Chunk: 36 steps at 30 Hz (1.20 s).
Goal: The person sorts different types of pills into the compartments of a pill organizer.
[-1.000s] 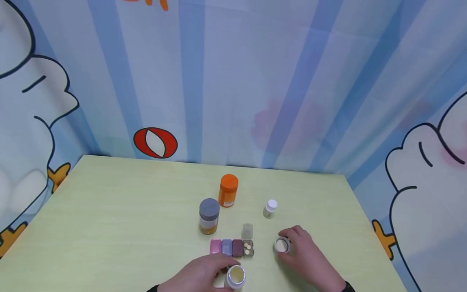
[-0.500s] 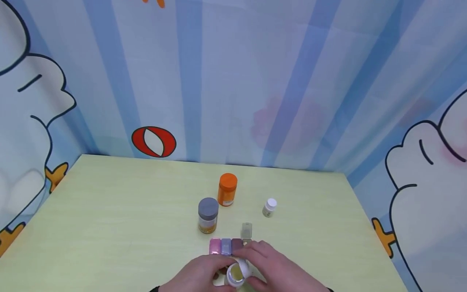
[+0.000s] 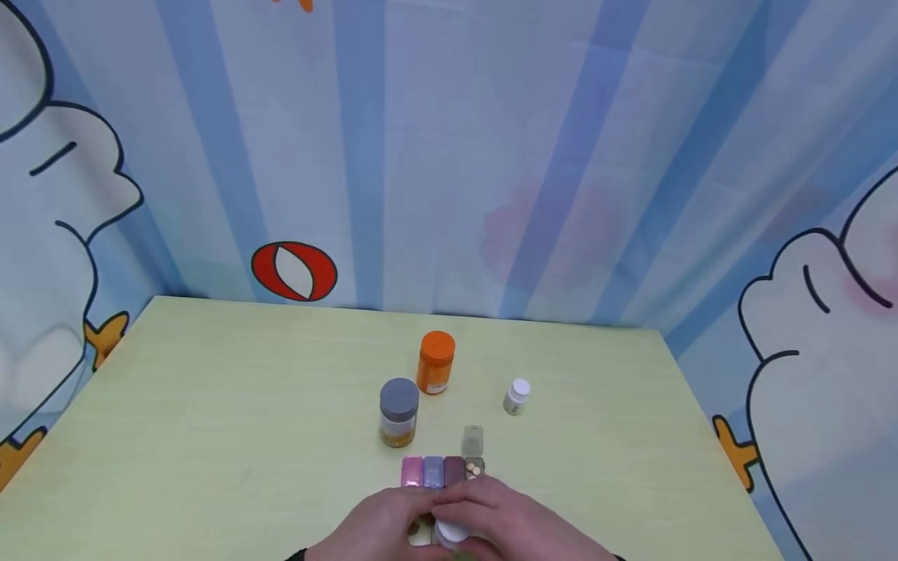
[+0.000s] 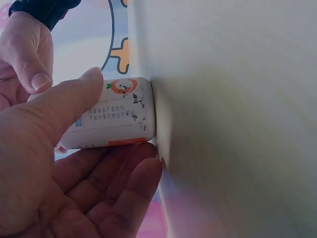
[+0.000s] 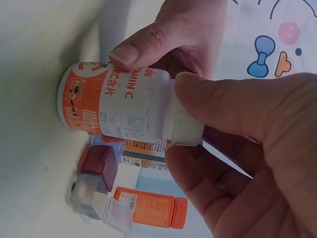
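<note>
Two bare hands meet over a white bottle (image 5: 131, 101) labelled vitamin C, near the front of a pale bench (image 3: 245, 405). The bottle is upright, its base touching the bench or just above it; which, I cannot tell. The left hand's (image 3: 379, 530) grip is clamped round the bottle's body, thumb on one side and fingers on the other. The right hand's (image 3: 526, 518) grip is closed in a pinch on the white cap (image 5: 187, 119), which sits on the neck; how far it is threaded does not show.

Just beyond the hands is a pill box (image 3: 433, 471), partly covered by them. Its clear end cell has the lid (image 3: 473, 441) up and pale tablets (image 3: 473, 469) inside. Farther back stand a grey-lidded jar (image 3: 397, 421), an orange bottle (image 3: 436, 366) and a small white bottle (image 3: 516, 397).

The step looks like screwing the cap on. To do it well, keep the body steady and upright, hold the cap level, turn gently, re-seat it if it binds, and keep knuckles off the raised lid.
</note>
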Each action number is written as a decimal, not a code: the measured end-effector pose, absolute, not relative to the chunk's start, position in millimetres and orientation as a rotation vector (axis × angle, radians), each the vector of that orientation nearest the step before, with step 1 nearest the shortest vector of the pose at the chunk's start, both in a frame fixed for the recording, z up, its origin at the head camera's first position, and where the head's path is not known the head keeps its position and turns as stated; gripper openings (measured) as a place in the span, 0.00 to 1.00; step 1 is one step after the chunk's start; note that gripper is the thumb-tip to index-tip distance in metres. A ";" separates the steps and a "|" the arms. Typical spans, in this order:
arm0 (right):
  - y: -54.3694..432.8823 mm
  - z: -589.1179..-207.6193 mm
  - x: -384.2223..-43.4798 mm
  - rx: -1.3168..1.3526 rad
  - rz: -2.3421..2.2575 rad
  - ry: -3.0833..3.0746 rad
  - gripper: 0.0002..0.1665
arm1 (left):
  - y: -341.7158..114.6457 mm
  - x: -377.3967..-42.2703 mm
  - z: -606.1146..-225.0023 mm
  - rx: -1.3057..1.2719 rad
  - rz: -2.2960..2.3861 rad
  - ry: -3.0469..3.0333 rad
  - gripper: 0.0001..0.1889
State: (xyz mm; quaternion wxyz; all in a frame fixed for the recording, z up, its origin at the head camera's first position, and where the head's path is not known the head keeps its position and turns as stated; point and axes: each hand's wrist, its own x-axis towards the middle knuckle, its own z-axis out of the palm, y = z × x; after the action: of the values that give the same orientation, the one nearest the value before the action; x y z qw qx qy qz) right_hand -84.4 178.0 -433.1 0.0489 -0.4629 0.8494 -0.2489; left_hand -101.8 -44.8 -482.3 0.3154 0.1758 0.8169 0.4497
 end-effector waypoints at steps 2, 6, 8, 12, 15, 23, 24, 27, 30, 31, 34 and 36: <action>177.0 -432.8 -84.8 -1.374 -0.724 2.619 0.25 | -44.4 -101.8 -482.7 0.465 1.180 2.160 0.24; 173.8 -428.8 -85.3 -1.095 -0.645 2.659 0.25 | -43.8 -101.3 -482.2 0.440 1.195 2.138 0.23; 174.0 -426.6 -85.4 -0.993 -0.614 2.650 0.25 | -43.7 -101.0 -482.4 0.444 1.198 2.136 0.24; 177.7 -424.2 -83.8 -1.053 -0.594 2.660 0.26 | -44.6 -101.3 -482.9 0.505 1.183 2.171 0.22; 180.1 -423.3 -82.5 -1.146 -0.586 2.675 0.26 | -44.3 -102.3 -482.7 0.514 1.185 2.168 0.22; 176.3 -422.5 -84.7 -0.943 -0.606 2.628 0.26 | -43.3 -102.0 -481.7 0.450 1.192 2.135 0.24; 176.3 -422.4 -85.1 -0.912 -0.612 2.612 0.26 | -43.6 -101.6 -481.7 0.454 1.191 2.135 0.24; 178.3 -423.0 -84.0 -0.927 -0.636 2.581 0.27 | -44.7 -101.1 -481.8 0.453 1.202 2.124 0.24; 180.8 -424.4 -82.2 -1.039 -0.634 2.578 0.28 | -45.1 -101.4 -482.0 0.448 1.211 2.113 0.23; 181.0 -424.9 -82.1 -1.069 -0.624 2.589 0.28 | -45.0 -101.7 -482.1 0.447 1.211 2.113 0.23; 179.9 -425.2 -83.8 -1.037 -0.613 2.608 0.25 | -44.1 -102.2 -482.6 0.455 1.199 2.129 0.21; 179.0 -424.7 -85.6 -0.946 -0.617 2.601 0.24 | -43.3 -102.1 -482.8 0.460 1.195 2.133 0.20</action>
State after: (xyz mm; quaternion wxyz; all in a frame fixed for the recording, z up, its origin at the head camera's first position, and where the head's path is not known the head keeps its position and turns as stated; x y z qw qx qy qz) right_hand -85.6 179.0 -424.7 0.1523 -0.3298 0.9066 -0.2149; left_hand -102.1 -43.3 -482.8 0.3210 0.1749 0.8120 0.4550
